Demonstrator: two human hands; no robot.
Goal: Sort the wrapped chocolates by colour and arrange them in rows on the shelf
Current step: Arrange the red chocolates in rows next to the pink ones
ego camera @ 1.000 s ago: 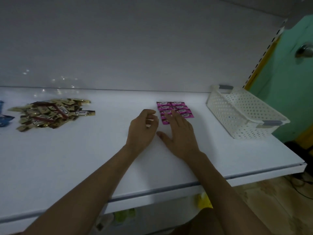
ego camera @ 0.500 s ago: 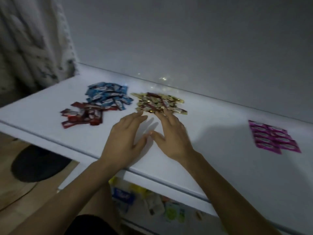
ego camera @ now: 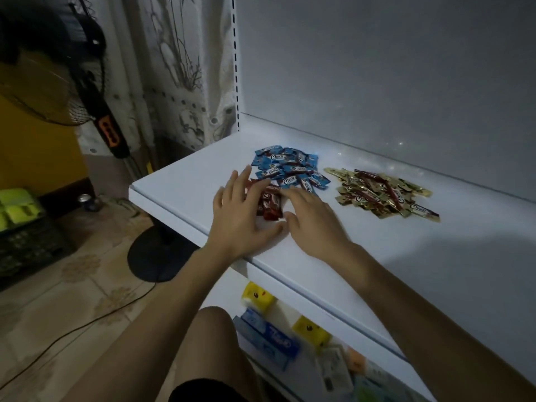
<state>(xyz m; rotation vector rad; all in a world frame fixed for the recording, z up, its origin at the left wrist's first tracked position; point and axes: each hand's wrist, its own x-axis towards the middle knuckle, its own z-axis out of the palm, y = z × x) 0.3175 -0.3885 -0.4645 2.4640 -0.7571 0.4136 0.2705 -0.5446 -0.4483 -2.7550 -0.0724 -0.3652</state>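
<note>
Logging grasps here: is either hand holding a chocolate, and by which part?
Nothing is held. The left hand and right hand lie open, fingers straight, flanking the red chocolates on the shelf; neither has a grip.

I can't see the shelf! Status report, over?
Left grip, right grip open, flanking small red wrapped chocolates. Blue wrapped chocolate pile close behind. Gold foil-wrapped pile apart.

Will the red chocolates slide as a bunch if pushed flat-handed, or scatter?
Probably slide: the red chocolates are small glossy packets on a smooth shelf. Likely light and loosely overlapped, so some may ride up between the left hand and right hand.
</note>
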